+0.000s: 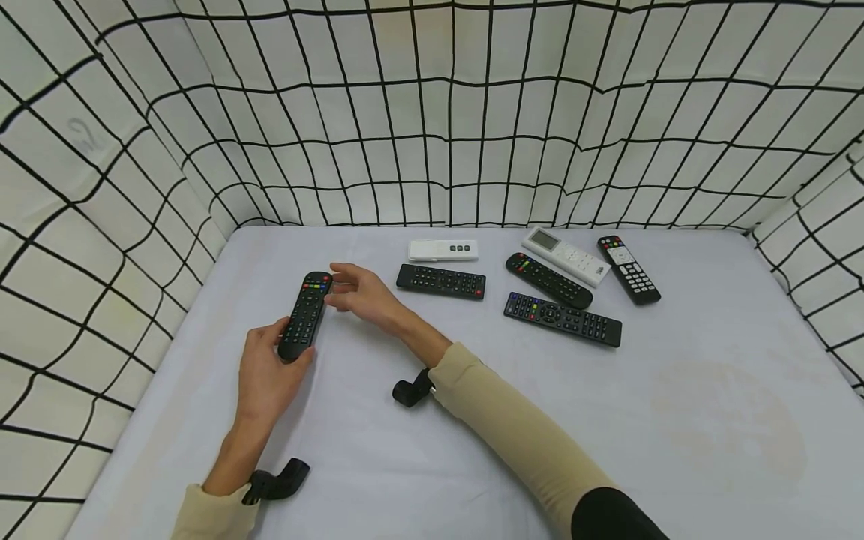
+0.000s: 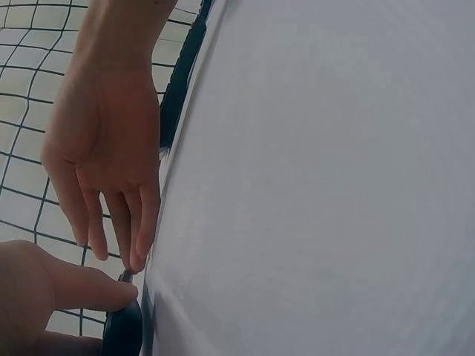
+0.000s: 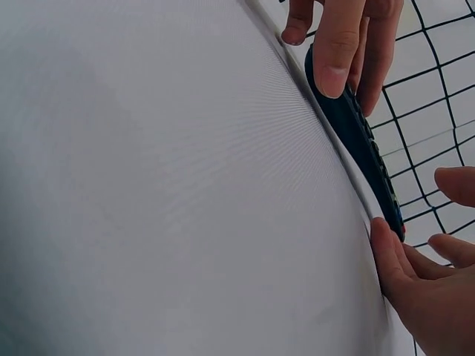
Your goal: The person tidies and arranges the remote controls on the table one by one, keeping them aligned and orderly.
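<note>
My L hand (image 1: 271, 373) clamps a black remote (image 1: 306, 315) by its near end, prob. to steady it; R hand (image 1: 364, 295), fingers apart, at far end; other remotes (image 1: 441, 281) R of grip.

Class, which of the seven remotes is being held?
The leftmost black remote: the left grip holds its near end; the other six lie unheld on white cloth.

The held black remote (image 1: 301, 321) has a smooth plastic casing. The white remotes (image 1: 432, 250) have plastic casings. The worktop (image 1: 378, 480) surface is smooth, matt cloth. The sleeves (image 1: 520, 435) are matt cloth; the wrist mounts (image 1: 283, 481), plastic.
</note>
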A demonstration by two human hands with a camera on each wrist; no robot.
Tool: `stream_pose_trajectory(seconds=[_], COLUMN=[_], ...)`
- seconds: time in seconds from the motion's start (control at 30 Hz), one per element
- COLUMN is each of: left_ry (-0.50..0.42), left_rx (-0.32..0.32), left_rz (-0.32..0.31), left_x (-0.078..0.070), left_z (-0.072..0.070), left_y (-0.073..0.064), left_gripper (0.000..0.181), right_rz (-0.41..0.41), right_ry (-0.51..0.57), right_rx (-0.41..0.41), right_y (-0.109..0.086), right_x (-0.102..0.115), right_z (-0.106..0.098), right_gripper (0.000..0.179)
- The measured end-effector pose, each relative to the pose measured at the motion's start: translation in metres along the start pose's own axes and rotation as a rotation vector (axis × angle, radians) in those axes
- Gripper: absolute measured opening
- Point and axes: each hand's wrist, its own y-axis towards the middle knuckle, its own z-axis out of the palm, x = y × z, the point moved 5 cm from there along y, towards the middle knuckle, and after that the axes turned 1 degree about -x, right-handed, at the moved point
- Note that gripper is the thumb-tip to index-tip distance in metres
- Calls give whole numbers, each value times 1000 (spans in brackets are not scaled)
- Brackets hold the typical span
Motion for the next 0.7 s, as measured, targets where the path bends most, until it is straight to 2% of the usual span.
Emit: stream_pose_trajectory(seconds=[0.43,0.7], left_ry=[6,2], left_rx=[12,22], left_rz=[-4,-15], left_x=[1,2], left_z=[2,2], left_y=[0,0], left_gripper=[66,66], right_rz=[59,51], right_ry=[-72,-89], right_rx=[1,5], right_y=[4,3], right_x=[-4,-5], right_z=[0,-1], right_gripper=[66,64])
